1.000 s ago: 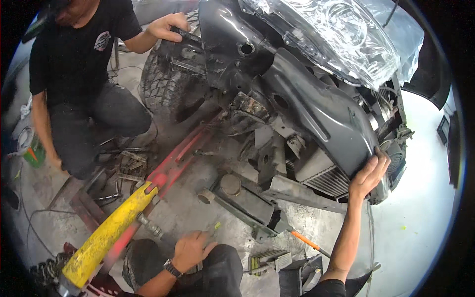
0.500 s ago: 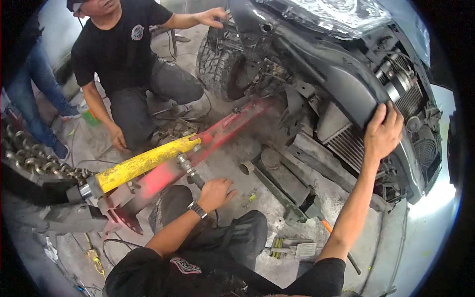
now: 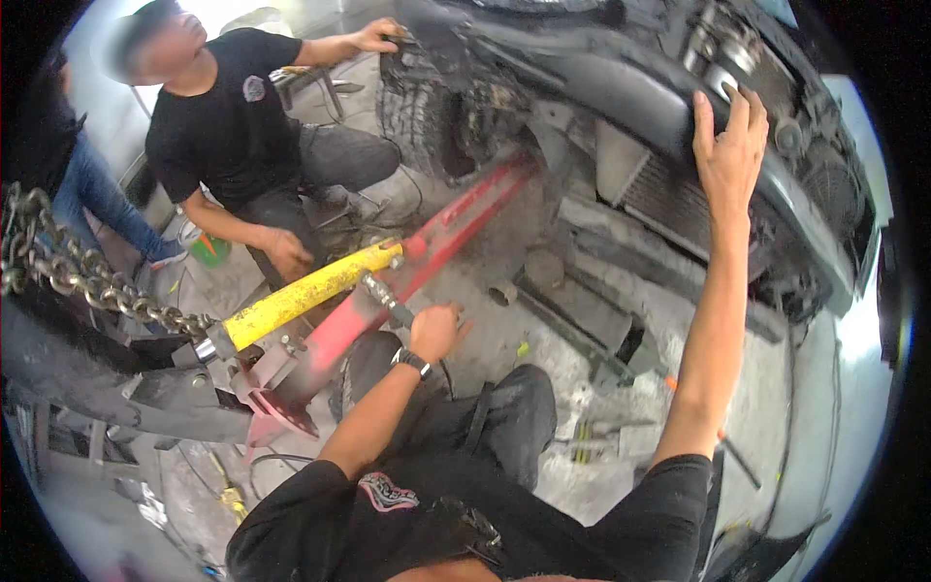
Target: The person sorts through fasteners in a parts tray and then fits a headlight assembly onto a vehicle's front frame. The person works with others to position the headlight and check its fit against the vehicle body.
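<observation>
My right hand (image 3: 732, 145) lies on the dark grey curved panel (image 3: 621, 92) at the vehicle's exposed front, its thumb and fingers spread. Lower and to the left, my left hand (image 3: 436, 332), with a watch at the wrist, lies over the black hose (image 3: 401, 314) with its fingers stretched out. That hose joins a metal fitting (image 3: 376, 288) on a yellow hydraulic cylinder (image 3: 301, 301). The cylinder lies along a red steel beam (image 3: 354, 325) that reaches under the vehicle beside the tire (image 3: 417, 131). Whether my left palm presses on the hose is hidden.
A co-worker (image 3: 233, 126) kneels at the upper left, one hand near the wheel. Another person's jeans (image 3: 121, 213) show behind. Heavy chain (image 3: 107, 281) hangs at the left. On the floor are a dark green metal stand (image 3: 582, 315), tools (image 3: 601, 441) and a green container (image 3: 208, 249).
The view has shifted, and the vehicle sits higher in it. My right hand's fingers are spread wider on the panel. The co-worker's head has turned upward toward the vehicle, and their lower hand has lifted.
</observation>
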Demonstrator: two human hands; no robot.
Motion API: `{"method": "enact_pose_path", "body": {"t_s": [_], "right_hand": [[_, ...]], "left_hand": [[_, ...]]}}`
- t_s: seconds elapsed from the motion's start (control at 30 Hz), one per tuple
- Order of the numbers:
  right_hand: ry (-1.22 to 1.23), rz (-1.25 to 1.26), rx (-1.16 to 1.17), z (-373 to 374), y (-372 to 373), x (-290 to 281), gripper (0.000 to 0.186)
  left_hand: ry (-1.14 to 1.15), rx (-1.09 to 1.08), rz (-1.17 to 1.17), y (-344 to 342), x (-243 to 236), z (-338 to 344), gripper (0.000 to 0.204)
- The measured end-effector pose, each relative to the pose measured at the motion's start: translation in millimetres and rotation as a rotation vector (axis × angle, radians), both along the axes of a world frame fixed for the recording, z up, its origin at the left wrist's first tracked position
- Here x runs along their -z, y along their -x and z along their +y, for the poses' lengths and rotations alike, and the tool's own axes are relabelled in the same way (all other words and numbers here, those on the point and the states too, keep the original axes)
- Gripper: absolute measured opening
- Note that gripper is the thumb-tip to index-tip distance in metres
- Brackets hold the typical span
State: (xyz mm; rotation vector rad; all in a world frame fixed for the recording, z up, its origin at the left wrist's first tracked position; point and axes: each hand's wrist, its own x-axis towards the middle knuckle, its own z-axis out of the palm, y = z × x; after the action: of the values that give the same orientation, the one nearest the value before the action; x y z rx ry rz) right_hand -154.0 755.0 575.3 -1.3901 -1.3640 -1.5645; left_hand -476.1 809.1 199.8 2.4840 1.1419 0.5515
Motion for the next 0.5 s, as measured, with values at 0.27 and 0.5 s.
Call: {"method": "enact_pose_path", "body": {"t_s": [0.27, 0.5], "right_hand": [[0.146, 0.687, 0.064, -135.4, 41.8, 235.5, 0.038], [0.548, 1.301, 0.521, -382.3, 182.4, 508.1, 0.052]], "left_hand": [[-0.068, 0.003, -0.016, 5.9, -7.8, 15.1, 0.035], [-0.093, 0.156, 0.26, -6.8, 10.6, -7.8, 0.041]]}}
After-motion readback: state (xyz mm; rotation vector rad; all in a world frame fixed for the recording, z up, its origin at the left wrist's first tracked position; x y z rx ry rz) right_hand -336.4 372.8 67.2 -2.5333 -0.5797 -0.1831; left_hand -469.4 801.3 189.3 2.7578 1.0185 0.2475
